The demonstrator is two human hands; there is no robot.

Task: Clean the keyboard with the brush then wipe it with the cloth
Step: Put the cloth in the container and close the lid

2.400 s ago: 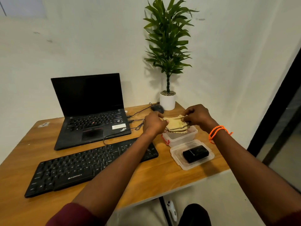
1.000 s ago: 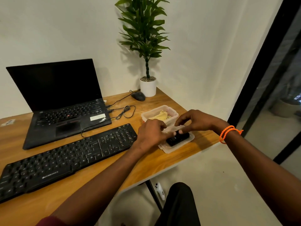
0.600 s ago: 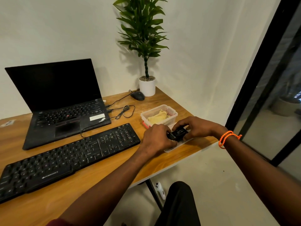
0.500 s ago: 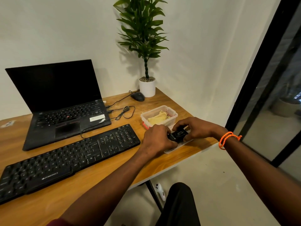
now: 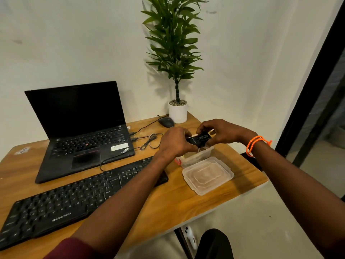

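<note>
We hold the small black brush case (image 5: 198,140) between both hands: our left hand (image 5: 175,142) curls round its near end and our right hand (image 5: 223,133) pinches its far end, so each grip is closed on it. Half a second ago the case sat low, just over the clear lid (image 5: 208,174); now it is lifted above the open container (image 5: 197,156) and the lid lies bare on the bench (image 5: 168,202). That suggests we are about to pull the brush open, so the brushing step has not yet begun. Whether the case is already partly open we cannot tell, since our fingers cover its ends.

The cloth should be in the container, but our hands hide it. The keyboard (image 5: 74,200) we must clean lies to our left, with our left forearm crossing over its right end.

Beyond it stand the open laptop (image 5: 82,131), a loose cable (image 5: 149,142), a mouse (image 5: 166,122) and a potted plant (image 5: 177,109). Nothing lies on the keys themselves; the container and lid sit just beside the keyboard's right end and could be nudged as we sweep.
</note>
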